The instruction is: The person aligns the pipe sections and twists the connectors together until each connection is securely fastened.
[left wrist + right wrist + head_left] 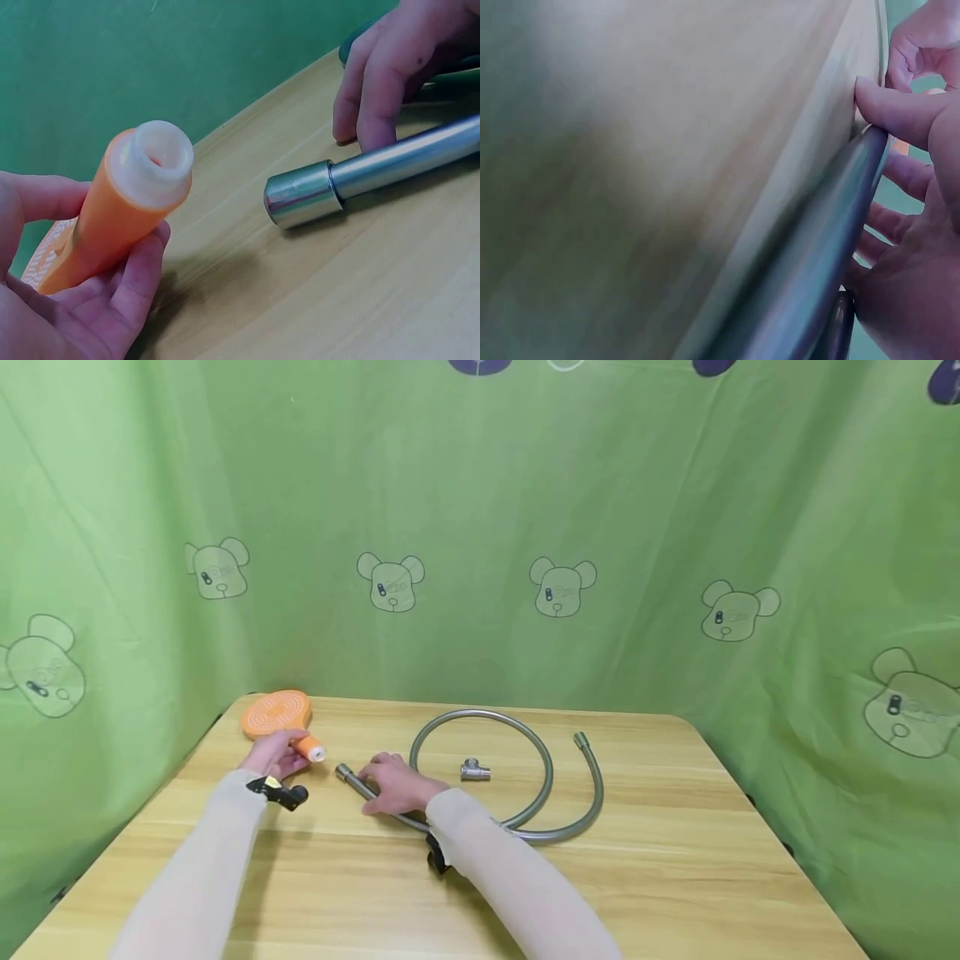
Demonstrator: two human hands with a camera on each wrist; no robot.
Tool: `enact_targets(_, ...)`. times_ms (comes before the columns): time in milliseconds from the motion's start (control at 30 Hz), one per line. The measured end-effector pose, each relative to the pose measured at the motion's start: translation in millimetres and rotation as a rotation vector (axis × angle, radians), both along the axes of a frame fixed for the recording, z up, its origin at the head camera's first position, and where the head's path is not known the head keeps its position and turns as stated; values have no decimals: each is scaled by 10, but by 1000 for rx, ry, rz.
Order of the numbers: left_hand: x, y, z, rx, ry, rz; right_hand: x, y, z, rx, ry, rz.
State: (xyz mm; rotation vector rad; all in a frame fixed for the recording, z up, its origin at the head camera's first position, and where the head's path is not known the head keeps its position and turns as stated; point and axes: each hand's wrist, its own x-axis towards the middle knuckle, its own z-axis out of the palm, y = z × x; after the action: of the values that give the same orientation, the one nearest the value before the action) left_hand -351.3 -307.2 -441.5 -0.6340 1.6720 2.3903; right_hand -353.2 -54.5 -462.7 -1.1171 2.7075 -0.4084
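My left hand (276,755) holds an orange shower head (277,713) by its handle at the table's left back corner. Its white threaded-looking end (162,155) points up toward the camera in the left wrist view, thumb on one side and fingers beneath. A grey metal shower hose (550,777) lies looped on the table. My right hand (401,784) is over the hose near its left end, thumb and spread fingers on opposite sides of it. The silvery end nut (304,196) sticks out beyond the fingers, toward the shower head.
Inside the hose loop lies a small metal angle fitting (474,770). The hose's other end (581,741) points to the back right. A wooden table (675,877) carries everything, and a green curtain (480,643) with bear prints hangs behind and along both sides.
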Motion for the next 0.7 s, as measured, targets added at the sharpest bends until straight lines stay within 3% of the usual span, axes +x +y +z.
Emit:
enact_targets(267, -2, -3, -40, -26, 13, 22, -12, -19, -7, -45, 4, -17)
enact_targets(500, -2, -1, -96, -37, 41, 27, -18, -20, 3, -119, -47, -68)
enact_targets(700, -13, 1, -112, -23, 43, 33, -10, -27, -15, -143, 7, -67)
